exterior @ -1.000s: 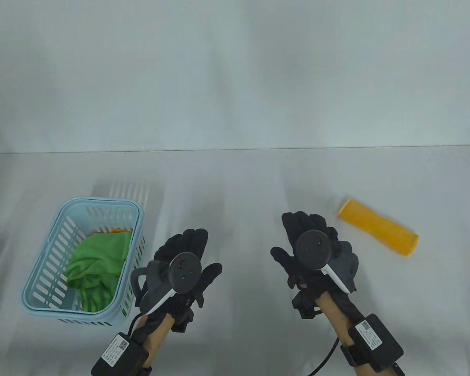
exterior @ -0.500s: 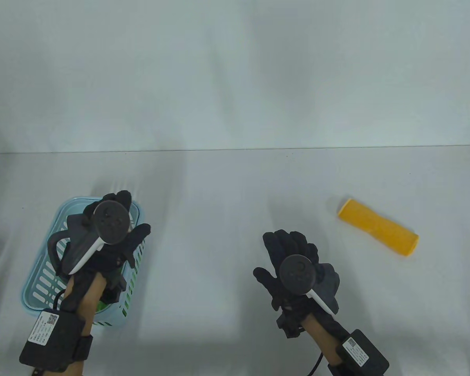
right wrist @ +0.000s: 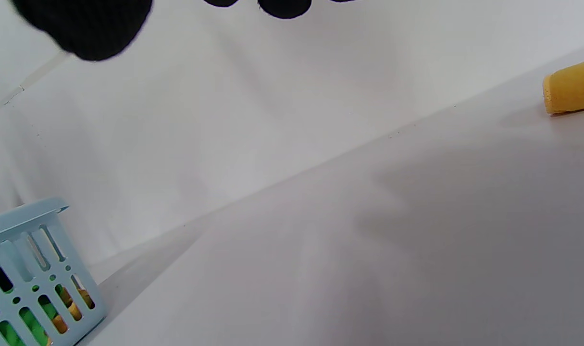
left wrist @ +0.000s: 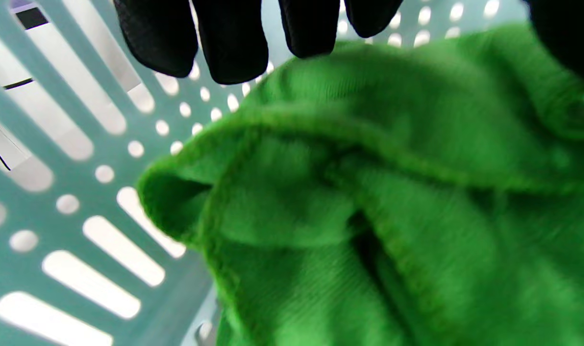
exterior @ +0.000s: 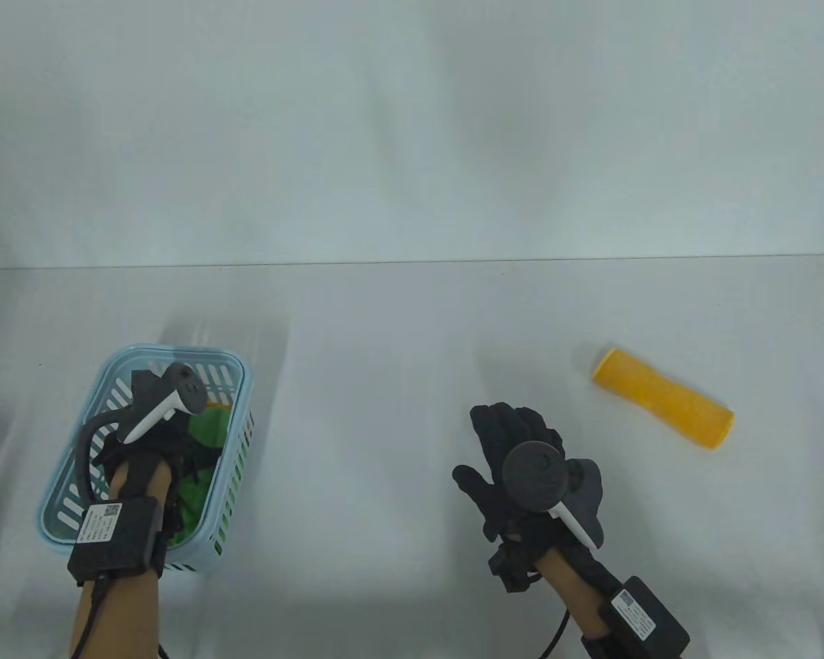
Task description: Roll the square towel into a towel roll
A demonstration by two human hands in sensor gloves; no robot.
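Observation:
A crumpled green towel lies in the light blue basket at the table's left; it fills the left wrist view. My left hand reaches down inside the basket, fingers spread just above the towel, not closed on it. A bit of orange cloth shows under the green one. A rolled yellow towel lies at the right; its end shows in the right wrist view. My right hand hovers open and empty over the table, left of the roll.
The basket also shows at the lower left of the right wrist view. The white table stretches between basket and roll, its back edge meeting a white wall.
My left hand moved left from the table's middle over the basket and dipped down into it. My right hand drew back toward me, away from the yellow roll.

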